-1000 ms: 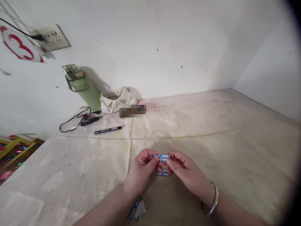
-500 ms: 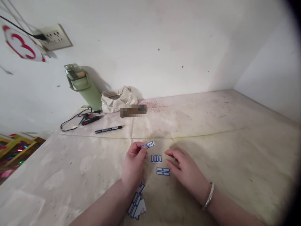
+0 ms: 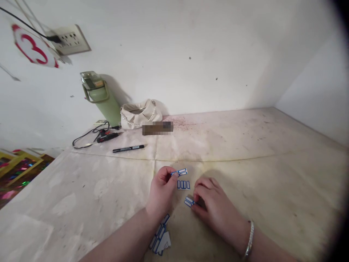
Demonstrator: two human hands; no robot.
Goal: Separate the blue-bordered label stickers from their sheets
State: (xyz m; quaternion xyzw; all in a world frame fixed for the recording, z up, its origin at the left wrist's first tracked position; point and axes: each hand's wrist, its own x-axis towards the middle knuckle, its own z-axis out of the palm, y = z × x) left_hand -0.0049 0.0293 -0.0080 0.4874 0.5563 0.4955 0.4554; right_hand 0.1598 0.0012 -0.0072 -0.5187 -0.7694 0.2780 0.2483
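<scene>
Between its thumb and fingers, my left hand [image 3: 164, 187] pinches a small piece of blue-bordered label sticker sheet [image 3: 182, 171]. Closed on the right end of a second label sticker piece [image 3: 189, 201] is my right hand [image 3: 214, 203], its fingertips partly covering that piece. A third label sticker piece [image 3: 183, 185] lies flat on the table between the two hands. Below my left wrist, several more label sticker pieces [image 3: 156, 240] overlap in a loose pile, with a torn white scrap [image 3: 165, 241] among them, partly hidden by my left forearm.
A black marker [image 3: 128, 149] lies on the covered table [image 3: 109, 218]. Behind it are a black corded tool [image 3: 107, 137], a green bottle [image 3: 105, 103], a cream handbag [image 3: 141, 114] and a blurred-out brown object [image 3: 156, 128]. The wall holds a socket [image 3: 72, 39].
My right hand has come down and left, closing on the lower label sticker piece, which is now tilted. My left hand, still holding its piece, has shifted slightly right. The view has moved a little.
</scene>
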